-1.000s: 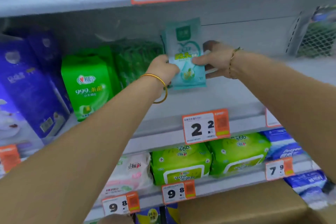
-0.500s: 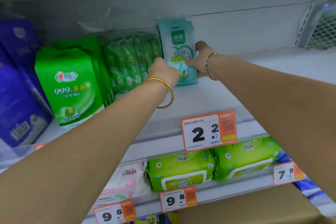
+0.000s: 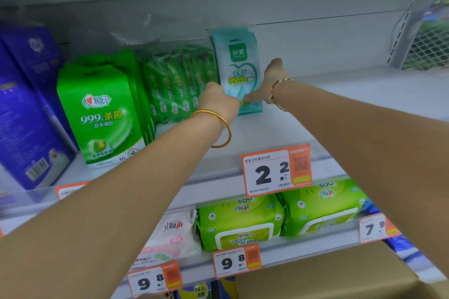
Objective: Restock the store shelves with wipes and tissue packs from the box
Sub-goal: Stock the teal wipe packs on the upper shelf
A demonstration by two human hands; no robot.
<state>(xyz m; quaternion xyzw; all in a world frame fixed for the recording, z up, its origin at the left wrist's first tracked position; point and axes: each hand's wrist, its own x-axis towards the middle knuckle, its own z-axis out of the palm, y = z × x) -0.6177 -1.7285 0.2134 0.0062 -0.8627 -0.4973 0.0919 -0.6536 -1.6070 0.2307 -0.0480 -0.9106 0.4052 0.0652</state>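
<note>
The left hand (image 3: pixel 218 102) is curled at the lower left corner of the pack (image 3: pixel 237 65) and seems to pinch that edge, though its fingertips are hidden behind the knuckles. The right hand (image 3: pixel 268 82) is open. Its fingers (image 3: pixel 250 99) lie fairly straight across the bottom of the pack's front and its thumb sticks up clear of the wrapper. Probably one hand holds the corner while the other presses, because the pack is thin and soft and would likely fall over if stood on its narrow end without support. The pack stands upright with its label facing out, deep on the shelf (image 3: pixel 340 109). Its left side touches the slim packs (image 3: pixel 179 85), which give it something to lean on. The shelf to its right is bare. The spot is in line with the 2.2 tag (image 3: pixel 277 170) on the shelf lip, so this looks like the pack's own slot. Starting at the back would leave room for more in front. Left of the slim packs stand the 999 packs (image 3: pixel 102 114), also upright and label out. The box (image 3: pixel 328 279) sits below, and I cannot see what is left in it.
</note>
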